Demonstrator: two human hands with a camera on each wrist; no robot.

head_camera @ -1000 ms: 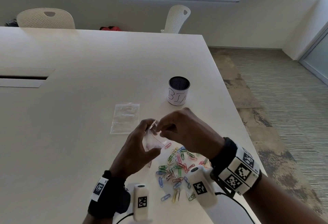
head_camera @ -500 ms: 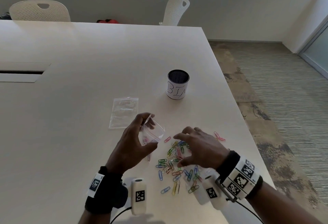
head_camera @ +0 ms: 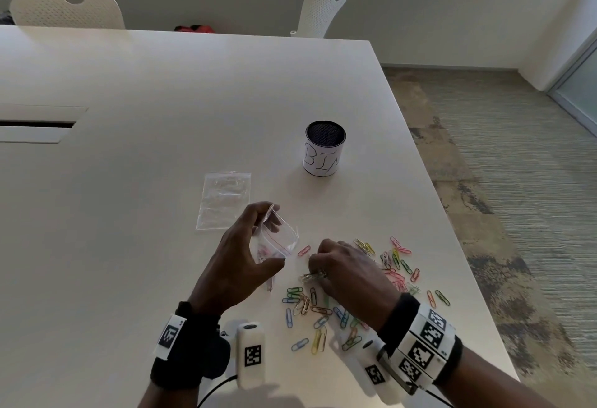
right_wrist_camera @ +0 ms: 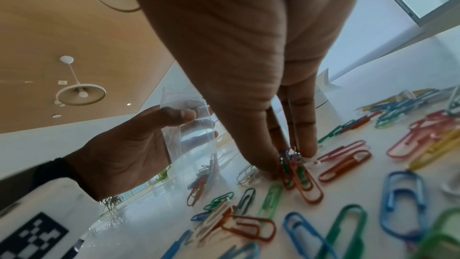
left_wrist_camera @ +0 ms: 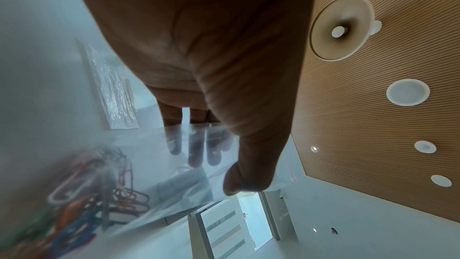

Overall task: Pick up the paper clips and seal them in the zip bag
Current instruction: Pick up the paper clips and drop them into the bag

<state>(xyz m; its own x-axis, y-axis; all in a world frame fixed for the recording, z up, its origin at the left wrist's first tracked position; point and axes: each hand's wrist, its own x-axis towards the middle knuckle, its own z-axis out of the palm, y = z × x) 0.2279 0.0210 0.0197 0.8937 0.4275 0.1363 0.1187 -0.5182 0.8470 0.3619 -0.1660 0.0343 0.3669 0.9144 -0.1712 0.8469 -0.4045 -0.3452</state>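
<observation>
My left hand (head_camera: 269, 235) holds a small clear zip bag (head_camera: 286, 238) upright just above the white table (head_camera: 161, 117), with its mouth open toward the right. Several coloured paper clips (left_wrist_camera: 99, 194) lie inside the bag (left_wrist_camera: 174, 184), which my left hand (left_wrist_camera: 219, 170) pinches between thumb and fingers. To its right, my right hand (head_camera: 318, 262) is down on the table in the pile of loose clips (head_camera: 323, 310). The right hand (right_wrist_camera: 290, 161) pinches a small bunch of clips (right_wrist_camera: 298, 176) between thumb and fingertips. More clips lie around and under that hand.
A second clear zip bag (head_camera: 224, 199) lies flat behind my left hand. A black mesh cup labelled BIN (head_camera: 324, 149) stands further back. The table's right edge (head_camera: 452, 230) runs close to the clips. Two white chairs (head_camera: 66, 7) stand at the far side.
My right hand left the bag's mouth, dropped right and down onto the clip pile, and now pinches a bunch. The left hand kept holding the open bag.
</observation>
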